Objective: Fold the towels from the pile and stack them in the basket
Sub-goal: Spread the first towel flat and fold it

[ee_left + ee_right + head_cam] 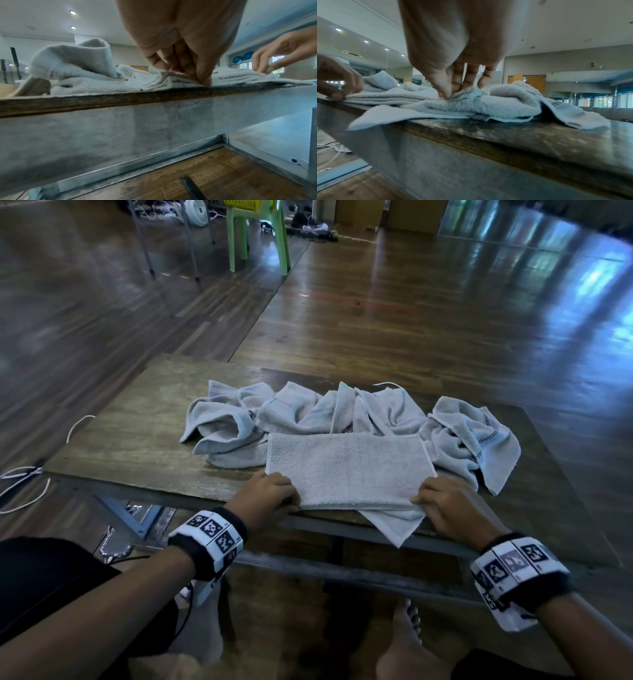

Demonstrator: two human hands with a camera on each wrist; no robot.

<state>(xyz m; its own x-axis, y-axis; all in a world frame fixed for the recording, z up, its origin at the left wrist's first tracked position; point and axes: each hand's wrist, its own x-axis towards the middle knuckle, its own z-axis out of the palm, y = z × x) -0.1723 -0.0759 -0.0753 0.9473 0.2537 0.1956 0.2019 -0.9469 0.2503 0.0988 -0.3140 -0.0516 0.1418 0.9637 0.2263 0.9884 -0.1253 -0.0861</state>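
Both hands worked the near edge of the folded towel [347,467]. Left hand [270,494] had its fingertips [204,79] and thumb curled down, pinching the stacked layers at the near-left corner, and right hand [448,505] pinched the near-right corner the same way, thumb against fingers on the cloth. That towel lay as a flat rectangle at the near edge of the wooden table [137,433], partly over another loose towel whose corner [397,525] hung off the table edge. Behind and beside it, toward the far side, sat the crumpled pile [308,412] of unfolded towels. No basket for the stack could be made out near the table.

To finish this fold well, I would judge that both pinches should take every layer, keep the corners matched, and move together so the edges stay square. Lifting clear of the loose towel underneath would avoid dragging it off the table.
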